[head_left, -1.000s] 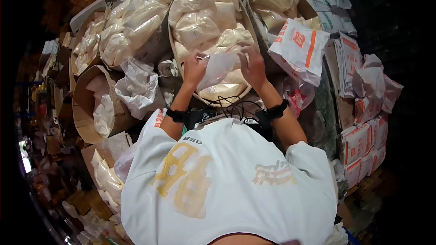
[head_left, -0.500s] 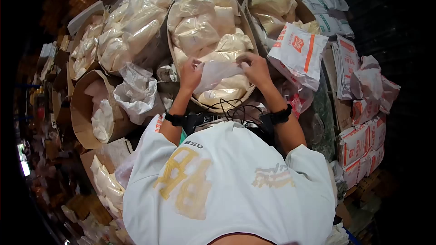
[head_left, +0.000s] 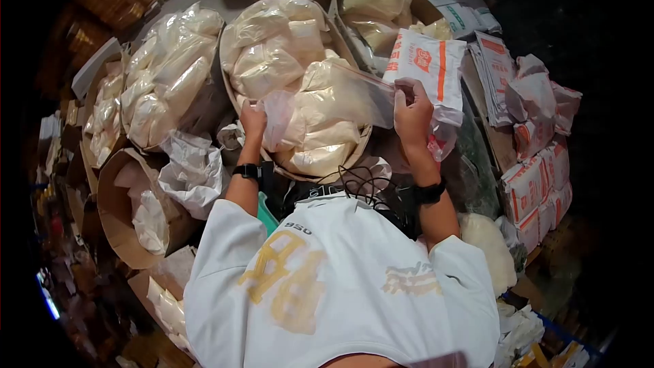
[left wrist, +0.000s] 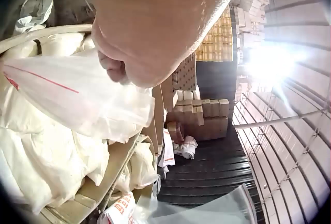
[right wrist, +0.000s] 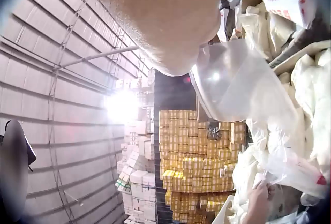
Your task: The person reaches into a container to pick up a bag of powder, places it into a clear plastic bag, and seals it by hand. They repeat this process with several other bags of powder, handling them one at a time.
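"So, what crowds round?"
"Filled bags (head_left: 262, 61) packing the middle carton (left wrist: 114, 172); a printed sack (head_left: 430, 63) just beyond the right hand (head_left: 414, 112)."
"And the grip?"
"Left hand (head_left: 253, 123) pinches whitish plastic (head_left: 278, 119), right hand clear plastic (head_left: 373, 101), both above those bags. Joined? Can't tell."

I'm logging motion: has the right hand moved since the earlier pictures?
Yes, rightward: in the head view, the right hand was left of the printed white bag and now overlaps its lower left edge.
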Tool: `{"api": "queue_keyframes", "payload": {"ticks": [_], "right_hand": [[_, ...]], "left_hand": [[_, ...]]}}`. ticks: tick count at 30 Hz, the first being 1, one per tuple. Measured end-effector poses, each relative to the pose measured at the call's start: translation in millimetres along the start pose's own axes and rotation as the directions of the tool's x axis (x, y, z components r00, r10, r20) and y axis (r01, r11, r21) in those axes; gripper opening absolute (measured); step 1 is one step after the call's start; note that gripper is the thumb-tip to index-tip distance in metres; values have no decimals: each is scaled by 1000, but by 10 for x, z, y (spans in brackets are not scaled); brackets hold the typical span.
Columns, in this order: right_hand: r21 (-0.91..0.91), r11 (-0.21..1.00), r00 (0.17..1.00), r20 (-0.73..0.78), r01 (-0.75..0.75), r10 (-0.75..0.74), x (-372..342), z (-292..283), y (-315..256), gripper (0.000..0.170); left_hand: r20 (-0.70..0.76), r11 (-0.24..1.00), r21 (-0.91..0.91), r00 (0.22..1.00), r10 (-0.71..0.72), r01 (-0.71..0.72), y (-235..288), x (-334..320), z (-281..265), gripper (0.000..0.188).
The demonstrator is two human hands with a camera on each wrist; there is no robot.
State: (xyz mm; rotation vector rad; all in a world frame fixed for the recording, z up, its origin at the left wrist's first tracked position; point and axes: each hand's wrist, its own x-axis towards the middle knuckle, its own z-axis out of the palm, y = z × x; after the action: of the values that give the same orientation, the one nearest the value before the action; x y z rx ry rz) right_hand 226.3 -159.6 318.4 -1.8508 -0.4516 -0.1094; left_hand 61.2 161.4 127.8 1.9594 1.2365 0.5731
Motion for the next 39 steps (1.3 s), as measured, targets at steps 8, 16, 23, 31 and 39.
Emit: {"api": "queue_keyframes", "payload": {"ticks": [8, 16, 23, 31, 39], "right_hand": [[437, 857, 957, 215, -272, 193, -72, 188, 166, 10], [242, 953, 927, 365, -183, 85, -411, 486, 225, 14], [315, 879, 767, 636, -357, 84, -626, 694, 356, 15], [204, 919, 743, 658, -338, 127, -726, 785, 457, 27], [272, 870, 682, 725, -412, 96, -749, 702, 411, 29]], "left_hand": [[779, 909, -350, 609, 149, 226, 792, -474, 160, 54], [832, 417, -554, 487, 264, 721, 1595, -1312, -144, 62], [658, 612, -677, 708, 256, 408, 1338, -1495, -63, 41], [492, 819, -571, 825, 278, 64, 1300, -1789, -288, 31], [390, 767, -639, 883, 262, 55, 1340, -1987, -398, 30]]}}
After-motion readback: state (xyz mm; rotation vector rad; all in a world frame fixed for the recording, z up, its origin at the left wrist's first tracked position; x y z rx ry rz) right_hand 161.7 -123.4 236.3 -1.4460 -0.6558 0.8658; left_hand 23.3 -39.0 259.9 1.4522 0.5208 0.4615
